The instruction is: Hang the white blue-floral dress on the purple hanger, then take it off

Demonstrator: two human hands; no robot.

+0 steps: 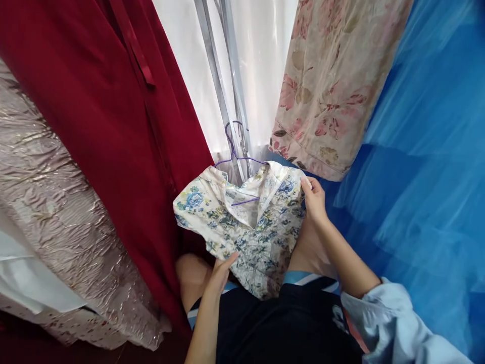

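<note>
A white blouse (246,227) with blue and green flowers hangs on a purple wire hanger (234,154) in front of my knees. Its V-shaped neckline faces up, and part of the hanger shows through it. My right hand (314,197) pinches the blouse at the shoulder on the right, thumb on top. Lower down on the left side, my left hand (222,273) grips the blouse's edge; the thumb lies on the cloth and the other fingers are hidden beneath. The hanger's hook stands upright in front of a metal pole.
Grey metal poles (227,65) rise behind the hanger against a white curtain (178,30). To the left hang a dark red garment (113,126) and a shiny pinkish textured one (76,202). A pink-flowered garment (333,91) and blue tulle (424,177) hang on the right.
</note>
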